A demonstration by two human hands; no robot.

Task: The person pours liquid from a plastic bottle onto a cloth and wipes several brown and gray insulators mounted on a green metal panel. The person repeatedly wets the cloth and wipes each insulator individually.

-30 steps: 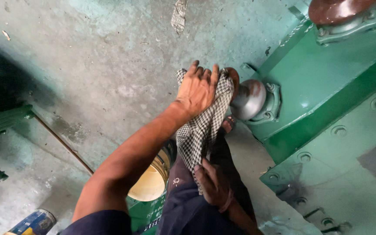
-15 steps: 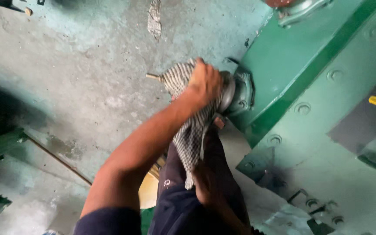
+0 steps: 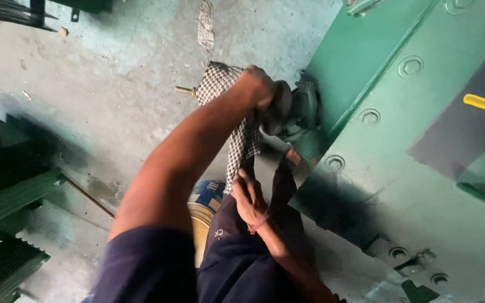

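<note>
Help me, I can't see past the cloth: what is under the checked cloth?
The left hand presses the checked cloth against a round metal fitting on the green machine. Only the fitting's edge shows; the rest is covered. The cloth's tail hangs towards the right hand.

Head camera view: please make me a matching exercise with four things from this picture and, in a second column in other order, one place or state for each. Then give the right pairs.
Things:
1. black-and-white checked cloth
2. left hand
3. right hand
4. round yellow tin

Places or states:
A. on the floor under the left arm
B. pressed on the dark round metal fitting
C. holds the cloth's lower end
D. hangs down from the fitting

Pairs: 1-D, 2-B, 3-C, 4-A
</note>
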